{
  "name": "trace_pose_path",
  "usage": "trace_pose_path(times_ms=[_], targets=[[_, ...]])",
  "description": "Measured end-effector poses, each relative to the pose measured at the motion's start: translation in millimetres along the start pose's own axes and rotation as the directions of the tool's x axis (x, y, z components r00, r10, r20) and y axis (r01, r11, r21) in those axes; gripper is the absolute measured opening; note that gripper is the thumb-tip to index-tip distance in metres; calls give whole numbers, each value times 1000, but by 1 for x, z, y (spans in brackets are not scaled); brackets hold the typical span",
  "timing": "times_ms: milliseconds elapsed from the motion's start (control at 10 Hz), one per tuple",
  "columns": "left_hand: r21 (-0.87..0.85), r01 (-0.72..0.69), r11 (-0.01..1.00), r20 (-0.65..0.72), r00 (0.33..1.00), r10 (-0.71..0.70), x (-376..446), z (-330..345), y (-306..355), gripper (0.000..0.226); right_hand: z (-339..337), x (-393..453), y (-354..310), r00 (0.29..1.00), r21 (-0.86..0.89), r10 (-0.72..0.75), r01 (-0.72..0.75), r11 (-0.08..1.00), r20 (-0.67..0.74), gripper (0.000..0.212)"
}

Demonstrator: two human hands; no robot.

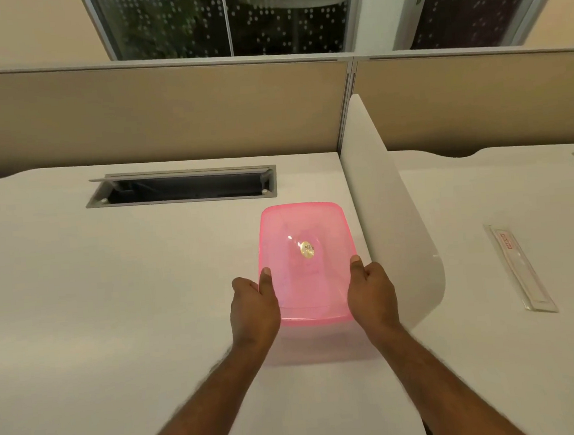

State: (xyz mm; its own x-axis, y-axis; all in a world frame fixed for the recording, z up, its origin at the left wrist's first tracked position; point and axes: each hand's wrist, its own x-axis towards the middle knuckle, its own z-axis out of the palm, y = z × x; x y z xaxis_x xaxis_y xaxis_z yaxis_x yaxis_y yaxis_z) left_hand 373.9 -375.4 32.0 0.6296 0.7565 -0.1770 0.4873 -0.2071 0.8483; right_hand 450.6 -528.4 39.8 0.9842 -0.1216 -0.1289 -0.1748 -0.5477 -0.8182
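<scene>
Holding a pink container (301, 226), translucent plastic, rounded rectangular, seen from the head view. Both hands are on its near end. Left hand (254, 311) grips the left rim, thumb laid over the top edge, fingers curled under and out of sight. Right hand (371, 293) does the same on the right rim, thumb up on the edge, fingers wrapped round the side.

The container sits over the right part of the white tabletop (113, 299), just beside the curved white divider (392, 216). A pink-tinted shadow lies on the surface below its near edge, so that end looks raised. Cannot tell whether the far end touches down. A small round sticker (307, 249) shows through the plastic near the middle.

Beyond it, an open cable hatch (182, 188) is set into the tabletop. A beige partition (154, 114) stands behind. On the neighbouring desk, well apart to the right, lies a clear ruler (523, 267).
</scene>
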Motion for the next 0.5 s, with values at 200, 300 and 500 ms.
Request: trace_pose_path(times_ms=[200, 300, 500], targets=[[-24, 5, 1000, 53, 999, -3, 2, -4, 0, 41, -3, -1, -3, 1000, -35, 1, -1, 999, 7, 47], [7, 5, 1000, 123, 992, -6, 3, -18, -2, 44, -7, -1, -7, 999, -91, 23, -19, 996, 45, 53], [347, -293, 891, 35, 953, 300, 15, -77, -14, 49, -20, -9, -18, 997, -266, -56, 69, 961, 58, 57]])
